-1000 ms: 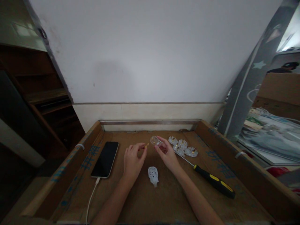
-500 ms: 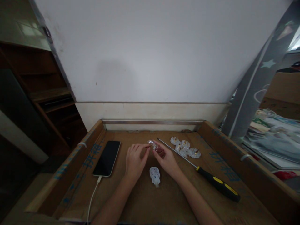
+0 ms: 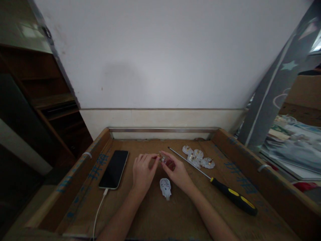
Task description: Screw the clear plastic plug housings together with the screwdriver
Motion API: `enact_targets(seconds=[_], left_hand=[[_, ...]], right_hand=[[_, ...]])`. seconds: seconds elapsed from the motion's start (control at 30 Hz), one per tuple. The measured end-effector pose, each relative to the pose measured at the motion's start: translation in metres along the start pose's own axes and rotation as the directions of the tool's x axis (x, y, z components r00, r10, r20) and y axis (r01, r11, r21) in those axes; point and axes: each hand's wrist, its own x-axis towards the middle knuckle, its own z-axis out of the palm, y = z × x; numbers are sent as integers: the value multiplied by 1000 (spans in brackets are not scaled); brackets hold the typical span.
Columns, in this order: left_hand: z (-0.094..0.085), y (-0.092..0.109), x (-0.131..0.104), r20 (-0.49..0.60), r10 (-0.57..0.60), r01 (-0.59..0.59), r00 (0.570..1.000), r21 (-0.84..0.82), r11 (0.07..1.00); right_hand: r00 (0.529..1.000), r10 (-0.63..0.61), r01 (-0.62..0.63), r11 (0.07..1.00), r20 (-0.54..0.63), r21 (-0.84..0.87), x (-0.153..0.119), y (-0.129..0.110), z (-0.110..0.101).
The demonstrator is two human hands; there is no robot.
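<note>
- Head camera view, looking down: a small clear plastic piece (image 3: 164,158) is held between two bare hands, above the middle of a cardboard-lined tabletop (image 3: 155,222).
- Right hand (image 3: 177,171): thumb and curled fingers grip the clear piece from its right side.
- Left hand (image 3: 144,169): thumb and forefinger are pinched together at the piece's left edge, on a small brass-coloured part (image 3: 159,155) mostly hidden by the fingertips.
- Just below the hands, a translucent white plastic shell (image 3: 165,187), rounded with a narrow end toward the viewer, lies on the cardboard.
- Right of the hands, a screwdriver (image 3: 234,196) with a black and yellow handle lies slantwise, its tip pointing away.
- Beyond its shaft sits a cluster of clear plastic pieces (image 3: 197,157) with brass-coloured metal parts.
- To the left, a dark-screened smartphone (image 3: 114,169) lies with a white cable (image 3: 99,211) plugged in.
- Behind everything rises a pale wall (image 3: 160,57); a grey star-patterned curtain (image 3: 269,78) hangs at right.
</note>
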Motion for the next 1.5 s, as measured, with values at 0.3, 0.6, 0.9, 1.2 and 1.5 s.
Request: enact_targets(seconds=[0.3, 0.6, 0.9, 1.2, 1.5], left_hand=[[4, 0, 0, 10, -7, 7, 1000, -38, 999], [6, -7, 1, 56, -175, 182, 983, -173, 968], [11, -7, 0, 137, -155, 198, 978, -408, 891], [13, -4, 2, 213, -181, 275, 960, -614, 739], [3, -7, 1, 230, -108, 210, 967, -486, 848]], right_hand=[[998, 50, -53, 990, 22, 129, 0, -3, 1], [967, 237, -253, 868, 93, 427, 8, 0, -3], [900, 351, -434, 649, 260, 625, 8, -4, -11], [855, 326, -518, 490, 404, 701, 5, -6, -11], [883, 305, -461, 409, 358, 787, 8, 5, -15]])
